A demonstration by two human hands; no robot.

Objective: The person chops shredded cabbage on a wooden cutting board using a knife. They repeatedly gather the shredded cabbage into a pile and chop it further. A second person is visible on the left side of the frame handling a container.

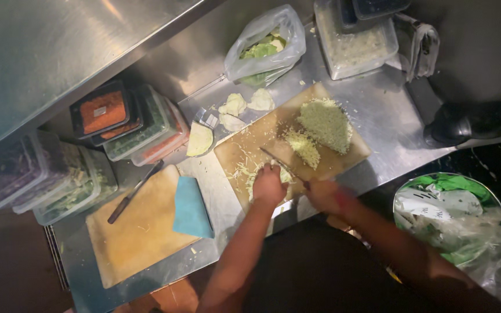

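Head view: left hand steadies cabbage, right hand seemingly grips knife.

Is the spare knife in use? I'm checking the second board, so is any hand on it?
No: the spare knife lies alone on the second board.

The scene is dim overall; light from above falls on the steel worktop, which shows soft glare, as does the slanted steel shelf; lower edges sink into dark shadow; the right hand is motion-blurred; detail is soft and grainy.
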